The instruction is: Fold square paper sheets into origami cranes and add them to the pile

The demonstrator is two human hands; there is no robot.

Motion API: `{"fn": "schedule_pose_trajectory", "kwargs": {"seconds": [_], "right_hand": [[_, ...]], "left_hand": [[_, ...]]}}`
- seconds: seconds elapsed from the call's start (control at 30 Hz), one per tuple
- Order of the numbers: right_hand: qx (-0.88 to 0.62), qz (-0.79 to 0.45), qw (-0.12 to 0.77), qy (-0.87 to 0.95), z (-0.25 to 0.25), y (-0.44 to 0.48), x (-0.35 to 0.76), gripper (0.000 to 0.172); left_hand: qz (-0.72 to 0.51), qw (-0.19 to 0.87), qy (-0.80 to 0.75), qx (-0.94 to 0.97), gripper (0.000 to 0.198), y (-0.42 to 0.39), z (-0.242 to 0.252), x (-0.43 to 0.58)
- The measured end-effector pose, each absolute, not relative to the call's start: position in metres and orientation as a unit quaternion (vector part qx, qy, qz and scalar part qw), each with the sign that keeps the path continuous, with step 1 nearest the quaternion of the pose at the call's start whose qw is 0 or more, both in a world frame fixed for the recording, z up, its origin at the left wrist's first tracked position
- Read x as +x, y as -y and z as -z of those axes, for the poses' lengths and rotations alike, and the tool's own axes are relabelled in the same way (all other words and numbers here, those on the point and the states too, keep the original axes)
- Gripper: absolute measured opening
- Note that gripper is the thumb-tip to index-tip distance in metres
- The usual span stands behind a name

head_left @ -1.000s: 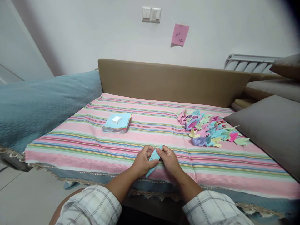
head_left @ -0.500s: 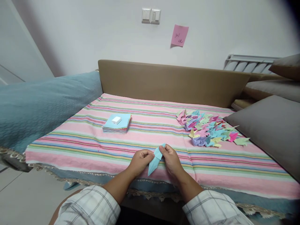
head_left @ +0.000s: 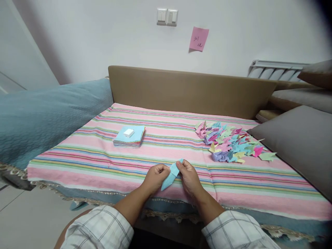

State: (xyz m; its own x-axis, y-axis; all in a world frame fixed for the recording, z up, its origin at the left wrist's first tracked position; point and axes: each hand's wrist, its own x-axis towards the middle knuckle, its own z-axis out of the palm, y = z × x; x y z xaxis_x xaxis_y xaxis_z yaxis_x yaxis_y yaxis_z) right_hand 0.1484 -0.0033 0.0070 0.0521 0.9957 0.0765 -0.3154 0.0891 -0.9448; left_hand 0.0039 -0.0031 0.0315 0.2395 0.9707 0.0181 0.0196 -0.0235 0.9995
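A light blue folded paper piece [head_left: 171,175], long and pointed, is pinched between both my hands just above the near edge of the striped cloth [head_left: 103,155]. My left hand [head_left: 155,178] grips its left side with fingers curled. My right hand [head_left: 190,178] holds its upper end between thumb and fingertips. The lower tip points down and to the left.
A stack of coloured paper squares [head_left: 129,136] with a small white block [head_left: 128,132] on top lies to the left. A heap of several folded paper cranes [head_left: 229,142] lies to the right. Grey cushions [head_left: 301,145] border the right, a blue blanket [head_left: 44,114] the left, a brown headboard [head_left: 189,90] behind.
The paper piece went from closely cupped in both hands to drawn out lengthwise. In the last half second its lower tip swung slightly left, and the hands stayed in place.
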Motion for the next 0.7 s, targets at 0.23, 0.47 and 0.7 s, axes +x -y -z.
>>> {"fn": "schedule_pose_trajectory", "kwargs": {"seconds": [0.23,0.47,0.7], "right_hand": [[-0.468,-0.437,0.626,0.445,-0.005,0.001,0.154,0.034],[-0.497,-0.440,0.610,0.433,-0.015,0.011,0.147,0.036],[-0.425,-0.472,0.632,0.444,-0.020,0.017,0.144,0.031]], "left_hand": [[-0.392,0.181,-0.378,0.819,0.012,0.007,-0.041,-0.008],[-0.366,0.174,-0.390,0.827,0.025,0.007,-0.034,0.001],[-0.433,0.257,-0.425,0.752,0.010,0.007,-0.035,0.003]]}}
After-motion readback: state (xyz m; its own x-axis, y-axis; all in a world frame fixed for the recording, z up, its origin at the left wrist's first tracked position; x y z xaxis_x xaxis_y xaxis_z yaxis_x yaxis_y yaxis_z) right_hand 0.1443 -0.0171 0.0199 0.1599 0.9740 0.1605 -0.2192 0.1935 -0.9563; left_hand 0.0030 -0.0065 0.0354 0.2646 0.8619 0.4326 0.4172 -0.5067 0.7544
